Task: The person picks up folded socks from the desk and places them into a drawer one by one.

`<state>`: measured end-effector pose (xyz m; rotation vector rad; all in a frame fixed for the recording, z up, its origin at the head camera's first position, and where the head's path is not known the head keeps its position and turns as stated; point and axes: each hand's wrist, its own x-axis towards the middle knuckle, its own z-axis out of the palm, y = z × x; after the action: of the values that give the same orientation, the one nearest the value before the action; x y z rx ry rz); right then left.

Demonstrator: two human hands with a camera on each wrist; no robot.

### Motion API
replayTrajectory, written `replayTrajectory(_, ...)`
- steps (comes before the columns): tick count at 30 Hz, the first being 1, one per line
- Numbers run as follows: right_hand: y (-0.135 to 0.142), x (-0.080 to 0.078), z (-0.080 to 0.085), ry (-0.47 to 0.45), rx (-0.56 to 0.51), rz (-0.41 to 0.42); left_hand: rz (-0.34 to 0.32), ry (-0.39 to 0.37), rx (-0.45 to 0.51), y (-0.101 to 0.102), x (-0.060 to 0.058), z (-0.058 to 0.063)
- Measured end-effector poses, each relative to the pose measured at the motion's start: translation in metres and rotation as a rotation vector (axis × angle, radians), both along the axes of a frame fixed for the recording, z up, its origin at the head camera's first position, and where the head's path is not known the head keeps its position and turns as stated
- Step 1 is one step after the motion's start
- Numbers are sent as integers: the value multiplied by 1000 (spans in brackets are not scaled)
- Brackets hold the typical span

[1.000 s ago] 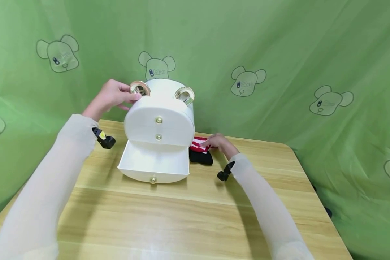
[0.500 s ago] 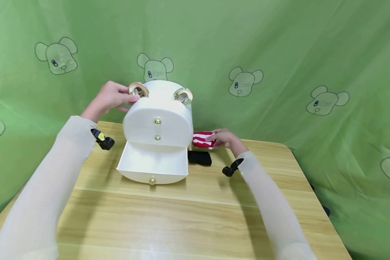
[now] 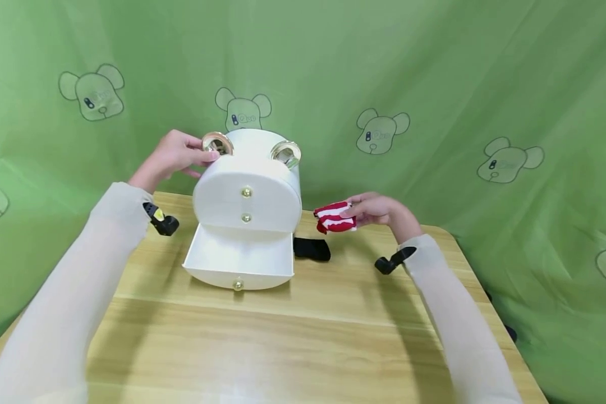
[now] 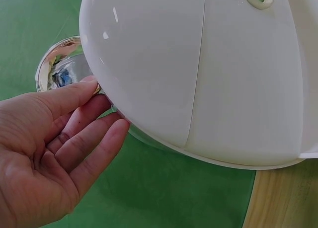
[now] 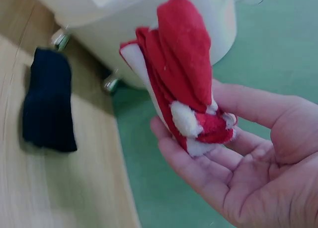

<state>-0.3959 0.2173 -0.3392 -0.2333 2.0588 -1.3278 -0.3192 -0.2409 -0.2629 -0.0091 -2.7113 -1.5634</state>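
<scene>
A white rounded drawer box [image 3: 275, 205] stands at the back of the table, with two gold ear-like rings on top. Its bottom drawer [image 3: 239, 252] is pulled out, and nothing shows inside. At the box's upper left, my left hand [image 3: 177, 154] pinches the edge by the left gold ring [image 4: 47, 74] between thumb and fingers. My right hand [image 3: 379, 210] holds a folded red-and-white striped sock [image 3: 335, 217] above the table, right of the box. In the right wrist view, thumb and fingers grip the sock's lower end. A folded black sock [image 3: 311, 249] lies against the box's right side.
The wooden table [image 3: 262, 342] extends in front of the box and to the right. A green curtain [image 3: 328, 62] printed with bear heads hangs close behind the table and along its sides. Small gold knobs [image 3: 246, 192] stick out from the box front.
My right hand has lifted the striped sock off the black sock and carried it to the right, away from the box. The left hand stays at the gold ring.
</scene>
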Motion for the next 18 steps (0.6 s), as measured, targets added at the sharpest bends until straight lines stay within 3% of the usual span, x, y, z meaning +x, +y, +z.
replayTrajectory(8, -29, 33, 34, -36, -93, 89, 1, 6, 6, -1, -2, 5)
replayTrajectory(18, -92, 82, 40, -99, -160, 69, 2, -1, 6, -1, -1, 1)
